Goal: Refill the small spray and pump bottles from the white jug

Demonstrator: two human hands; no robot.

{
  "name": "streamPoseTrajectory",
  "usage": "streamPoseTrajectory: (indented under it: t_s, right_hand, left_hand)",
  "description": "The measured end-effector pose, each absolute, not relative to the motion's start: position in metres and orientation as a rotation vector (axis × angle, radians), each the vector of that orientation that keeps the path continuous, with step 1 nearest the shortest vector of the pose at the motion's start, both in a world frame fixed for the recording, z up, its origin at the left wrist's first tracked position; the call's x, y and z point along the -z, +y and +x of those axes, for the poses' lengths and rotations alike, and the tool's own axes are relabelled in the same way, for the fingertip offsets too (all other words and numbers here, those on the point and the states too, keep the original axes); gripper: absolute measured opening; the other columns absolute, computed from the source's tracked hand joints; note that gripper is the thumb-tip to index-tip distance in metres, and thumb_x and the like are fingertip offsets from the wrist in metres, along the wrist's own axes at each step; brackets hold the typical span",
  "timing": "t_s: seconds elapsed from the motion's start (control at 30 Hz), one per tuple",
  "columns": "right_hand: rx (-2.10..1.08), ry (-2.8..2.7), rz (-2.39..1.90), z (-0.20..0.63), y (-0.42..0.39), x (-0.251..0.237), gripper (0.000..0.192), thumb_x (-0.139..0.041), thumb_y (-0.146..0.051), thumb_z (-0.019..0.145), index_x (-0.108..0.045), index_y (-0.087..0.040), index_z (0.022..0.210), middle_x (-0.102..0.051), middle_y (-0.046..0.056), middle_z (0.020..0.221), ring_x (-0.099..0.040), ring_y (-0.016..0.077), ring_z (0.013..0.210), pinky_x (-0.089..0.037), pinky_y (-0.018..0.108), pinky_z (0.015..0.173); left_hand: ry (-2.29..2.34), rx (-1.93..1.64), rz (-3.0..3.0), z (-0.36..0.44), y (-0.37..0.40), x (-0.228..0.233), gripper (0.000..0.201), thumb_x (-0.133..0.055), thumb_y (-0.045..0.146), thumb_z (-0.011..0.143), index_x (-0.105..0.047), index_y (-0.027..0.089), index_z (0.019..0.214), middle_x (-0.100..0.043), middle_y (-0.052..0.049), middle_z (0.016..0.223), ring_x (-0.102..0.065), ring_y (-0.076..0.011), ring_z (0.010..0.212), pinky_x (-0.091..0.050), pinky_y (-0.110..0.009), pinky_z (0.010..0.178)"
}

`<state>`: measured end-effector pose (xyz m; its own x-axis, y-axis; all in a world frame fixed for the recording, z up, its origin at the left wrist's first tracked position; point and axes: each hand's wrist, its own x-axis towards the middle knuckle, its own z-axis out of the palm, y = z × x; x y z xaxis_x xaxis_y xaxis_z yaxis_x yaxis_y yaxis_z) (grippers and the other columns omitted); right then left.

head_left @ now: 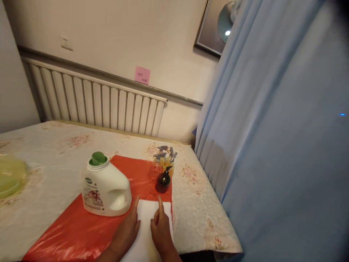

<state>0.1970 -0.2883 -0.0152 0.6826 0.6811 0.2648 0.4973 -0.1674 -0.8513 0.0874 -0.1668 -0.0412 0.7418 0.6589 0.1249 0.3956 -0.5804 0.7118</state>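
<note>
Left hand [131, 226] and right hand [161, 228], apart and seemingly empty, extend forefingers forward. The step looks like pointing; gripping would call for uncurling the other fingers. Left to right: a matte, rounded white jug [107, 191] on glossy, creased red plastic [64, 233], a smooth white sheet [145, 227] beneath the hands, transparent spray bottles [155, 170], a shiny dark pump bottle [163, 182].

The white jug [107, 194] stood just beside the left fingers [136, 203] and closed off that side. Ahead of the right fingers [160, 206], the dark pump bottle [163, 182] barred the path, spray bottles [155, 170] crowded close behind it. Between jug and pump bottle, a strip of the red sheet [143, 180] lay open. Rightward, bare flowered cloth [195, 211] left room up to the blue curtain [267, 145].
</note>
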Motion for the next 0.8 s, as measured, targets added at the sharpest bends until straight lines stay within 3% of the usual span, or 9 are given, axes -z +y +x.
streamPoseTrajectory:
  t_s: [0.1,0.2,0.47,0.8]
  right_hand:
    - [-0.188,-1.044,-1.896,0.195,-0.284,0.016,0.094,-0.040,0.004,0.065,-0.022,-0.017,0.155,-0.045,-0.005,0.067,-0.051,0.0173,0.064,-0.041,0.027,0.063]
    - [-0.184,-1.081,-2.015,0.197,-0.280,0.024,0.097,-0.041,0.005,0.062,-0.019,-0.014,0.155,-0.049,-0.003,0.066,-0.054,0.0193,0.064,-0.040,0.028,0.061]
    - [-0.187,-1.051,-2.063,0.203,-0.276,0.041,0.095,-0.044,0.002,0.060,-0.027,-0.010,0.152,-0.053,-0.001,0.060,-0.057,0.0211,0.059,-0.041,0.027,0.057]
    - [-0.168,-0.989,-2.001,0.203,-0.275,0.034,0.089,-0.051,-0.006,0.061,-0.035,-0.010,0.149,-0.054,-0.002,0.055,-0.057,0.0205,0.054,-0.042,0.027,0.054]
  left_hand:
    - [0.841,-0.397,2.281,0.092,-0.167,0.040,0.088,-0.039,0.006,0.081,0.009,0.015,0.155,-0.048,-0.019,0.148,-0.062,-0.0242,0.119,-0.046,-0.036,0.100]
    - [0.931,-0.278,2.302,0.095,-0.165,0.042,0.092,-0.039,0.001,0.079,0.013,0.013,0.154,-0.045,-0.023,0.150,-0.063,-0.0232,0.119,-0.045,-0.034,0.099]
    - [0.941,-0.247,2.330,0.094,-0.169,0.025,0.088,-0.038,0.001,0.078,0.005,0.010,0.155,-0.061,-0.022,0.136,-0.067,-0.0214,0.112,-0.047,-0.028,0.092]
    - [0.942,-0.301,2.316,0.091,-0.168,0.031,0.091,-0.041,0.002,0.075,0.001,0.010,0.155,-0.062,-0.021,0.135,-0.067,-0.0241,0.113,-0.045,-0.032,0.099]
